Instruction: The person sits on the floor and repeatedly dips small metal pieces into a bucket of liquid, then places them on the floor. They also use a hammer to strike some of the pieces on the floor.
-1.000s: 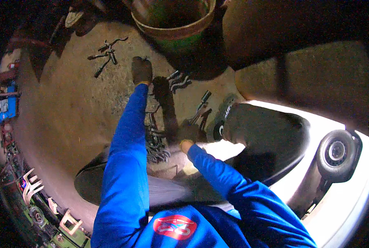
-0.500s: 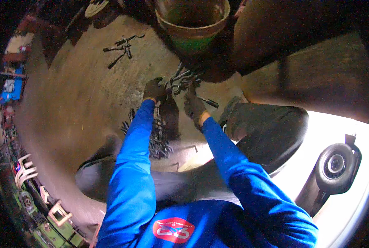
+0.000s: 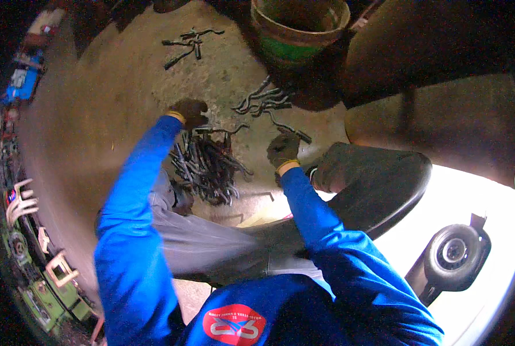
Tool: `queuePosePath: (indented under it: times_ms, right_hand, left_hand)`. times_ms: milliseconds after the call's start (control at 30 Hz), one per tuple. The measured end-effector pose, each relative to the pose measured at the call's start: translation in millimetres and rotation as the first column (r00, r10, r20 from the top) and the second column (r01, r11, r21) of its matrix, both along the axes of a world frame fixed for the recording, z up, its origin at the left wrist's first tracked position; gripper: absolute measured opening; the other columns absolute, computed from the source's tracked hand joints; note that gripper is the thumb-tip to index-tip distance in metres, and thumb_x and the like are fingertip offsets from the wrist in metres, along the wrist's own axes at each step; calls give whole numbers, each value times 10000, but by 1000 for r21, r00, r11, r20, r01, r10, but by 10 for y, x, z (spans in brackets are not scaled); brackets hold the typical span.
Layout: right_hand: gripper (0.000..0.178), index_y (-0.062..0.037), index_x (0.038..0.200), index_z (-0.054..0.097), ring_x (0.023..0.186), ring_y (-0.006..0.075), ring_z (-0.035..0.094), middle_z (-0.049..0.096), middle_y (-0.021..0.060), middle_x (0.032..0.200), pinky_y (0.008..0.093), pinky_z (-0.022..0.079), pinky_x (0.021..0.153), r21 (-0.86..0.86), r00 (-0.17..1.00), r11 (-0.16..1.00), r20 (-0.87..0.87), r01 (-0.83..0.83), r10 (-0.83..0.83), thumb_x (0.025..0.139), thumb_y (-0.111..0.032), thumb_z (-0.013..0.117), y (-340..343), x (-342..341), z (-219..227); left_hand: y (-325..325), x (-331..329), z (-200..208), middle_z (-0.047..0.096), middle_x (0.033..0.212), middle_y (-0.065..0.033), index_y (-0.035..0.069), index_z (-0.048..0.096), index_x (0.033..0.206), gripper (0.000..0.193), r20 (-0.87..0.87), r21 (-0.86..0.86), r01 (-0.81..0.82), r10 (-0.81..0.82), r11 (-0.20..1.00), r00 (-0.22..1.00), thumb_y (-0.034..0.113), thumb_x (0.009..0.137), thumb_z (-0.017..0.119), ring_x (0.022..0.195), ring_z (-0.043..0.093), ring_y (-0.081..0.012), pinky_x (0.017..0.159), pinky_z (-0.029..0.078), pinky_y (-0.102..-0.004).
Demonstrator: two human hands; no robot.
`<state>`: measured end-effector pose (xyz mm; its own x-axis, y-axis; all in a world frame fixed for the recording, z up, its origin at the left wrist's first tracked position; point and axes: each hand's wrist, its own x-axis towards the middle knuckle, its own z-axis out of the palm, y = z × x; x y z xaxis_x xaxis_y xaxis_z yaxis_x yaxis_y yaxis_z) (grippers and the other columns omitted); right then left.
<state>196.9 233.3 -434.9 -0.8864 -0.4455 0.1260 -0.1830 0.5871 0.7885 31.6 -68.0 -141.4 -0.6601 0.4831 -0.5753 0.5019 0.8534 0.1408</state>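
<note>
My left hand (image 3: 190, 112), in a dark glove, is over the far edge of a heap of dark bent metal rods (image 3: 205, 164). Its fingers look parted, and a bent rod (image 3: 225, 130) lies just below them on top of the heap. My right hand (image 3: 284, 149), gloved too, hovers to the right of the heap with its fingers curled; anything inside them is hidden. Just beyond its knuckles, one bent rod with a thicker end (image 3: 295, 132) lies on the floor. A looser group of bent rods (image 3: 263, 101) rests farther off, between the hands.
A green bucket (image 3: 295, 53) with a worn rim stands at the far side. Several more rods (image 3: 191, 43) lie at the far left. A dark panel (image 3: 436, 115) borders the right. A small wheel (image 3: 458, 249) is at the lower right. My bent legs (image 3: 378, 184) flank the heap.
My left hand has moved left and nearer, from the looser group to the heap. My right hand has drawn back slightly from the looser group. The head view has shifted.
</note>
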Motion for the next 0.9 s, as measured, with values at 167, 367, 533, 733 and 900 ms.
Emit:
queuePosePath:
  times_ms: [167,367,533,733,900]
  right_hand:
    - [213,-187,729,606,570,182,500,555,-3,631,341,397,523,-487,997,873,-73,-6,-34,886,-307,527,-9,-197,185]
    - [273,-227,676,500,409,117,371,433,-75,529,275,309,399,-991,994,-106,77,86,81,863,-401,596,762,-843,200]
    - [285,-252,685,494,399,146,350,422,-75,522,334,297,417,165,602,-707,414,688,683,838,-459,618,400,-998,1243]
    - [224,-217,705,506,385,141,402,467,-53,537,316,333,374,393,462,-690,532,608,710,882,-342,563,127,-667,1416]
    - [197,-107,830,609,470,181,532,550,42,599,335,407,407,-505,192,240,660,829,726,909,-270,533,-315,-328,1555]
  left_hand:
    - [-511,449,1352,639,1188,-165,62,626,1186,438,-180,82,-244,255,966,950,376,881,603,1078,609,-355,936,481,-444]
    - [-765,1005,1840,645,1154,-204,34,586,1230,509,-234,211,-239,286,948,929,411,890,565,1057,623,-354,915,487,-418]
    - [-763,1497,2290,643,1146,-201,44,582,1230,515,-161,254,-353,399,900,903,440,905,529,1055,617,-361,910,488,-418]
    - [-948,1531,2074,645,1142,-190,46,583,1224,522,-271,289,-418,493,861,827,453,903,526,1056,610,-370,903,486,-439]
    - [-1229,1739,1929,632,1180,-182,54,574,1253,551,-321,247,-316,385,916,865,470,894,537,1076,599,-367,927,472,-436]
